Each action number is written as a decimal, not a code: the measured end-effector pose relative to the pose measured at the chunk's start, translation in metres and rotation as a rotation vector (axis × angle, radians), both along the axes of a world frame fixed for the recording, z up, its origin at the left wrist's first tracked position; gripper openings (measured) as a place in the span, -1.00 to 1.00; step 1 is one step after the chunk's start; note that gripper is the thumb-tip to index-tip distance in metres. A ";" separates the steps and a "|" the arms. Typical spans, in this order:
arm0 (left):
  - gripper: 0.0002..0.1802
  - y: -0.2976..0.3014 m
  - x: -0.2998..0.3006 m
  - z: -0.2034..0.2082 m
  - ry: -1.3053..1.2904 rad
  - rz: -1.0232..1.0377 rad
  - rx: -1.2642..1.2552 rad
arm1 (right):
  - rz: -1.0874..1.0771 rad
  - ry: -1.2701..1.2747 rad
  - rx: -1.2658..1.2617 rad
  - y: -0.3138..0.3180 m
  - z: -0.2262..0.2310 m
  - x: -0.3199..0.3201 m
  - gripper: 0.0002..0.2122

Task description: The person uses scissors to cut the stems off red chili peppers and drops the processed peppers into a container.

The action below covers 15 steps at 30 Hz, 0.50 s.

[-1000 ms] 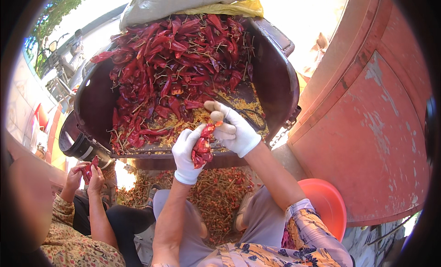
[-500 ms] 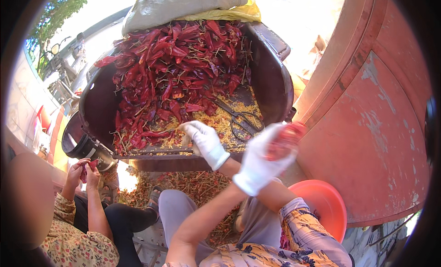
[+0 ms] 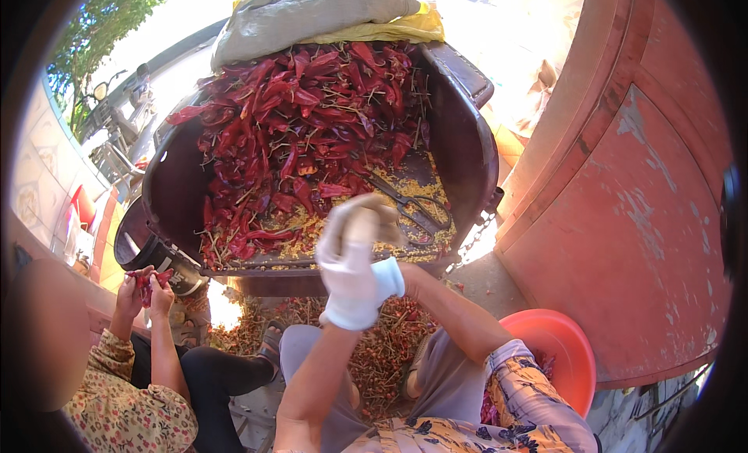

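Note:
My left hand (image 3: 348,278), in a white glove, is raised in front of the near edge of the dark red cart bed (image 3: 257,284). My right hand (image 3: 382,222), gloved too, overlaps it, and its light blue cuff shows beside my left wrist. Both hands are smeared by motion, so their fingers and anything between them cannot be made out. Beyond them a heap of dried red chili peppers (image 3: 304,110) fills much of the bed. Dark scissors (image 3: 421,214) lie to the right of my hands among scattered yellow seeds (image 3: 312,219).
An orange-red basin (image 3: 575,359) stands by my right arm, before a worn red metal panel (image 3: 623,243). At left, another person's hands (image 3: 160,297) hold a red chili pepper (image 3: 145,285). Stems (image 3: 386,359) litter the ground. A grey sack (image 3: 312,21) lies across the heap's back.
My left hand has swung from the right back to the middle, beside my right hand. The red chili peppers seen in it earlier no longer show.

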State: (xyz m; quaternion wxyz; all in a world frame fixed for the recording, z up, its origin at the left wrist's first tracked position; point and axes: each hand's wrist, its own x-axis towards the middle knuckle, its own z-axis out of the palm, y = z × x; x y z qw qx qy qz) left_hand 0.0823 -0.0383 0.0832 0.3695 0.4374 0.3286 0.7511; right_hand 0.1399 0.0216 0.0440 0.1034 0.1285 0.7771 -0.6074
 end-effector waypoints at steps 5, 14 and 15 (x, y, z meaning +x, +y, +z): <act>-0.71 0.029 -0.087 -0.070 -0.542 0.296 -0.198 | -0.914 0.408 0.609 0.043 -0.012 -0.010 -0.76; -0.59 0.041 -0.082 -0.090 -0.324 0.174 -0.329 | -1.117 0.340 1.143 0.086 -0.050 -0.030 -0.81; -0.52 0.041 -0.080 -0.091 -0.306 0.157 -0.356 | -1.154 0.431 1.067 0.081 -0.046 -0.028 -0.82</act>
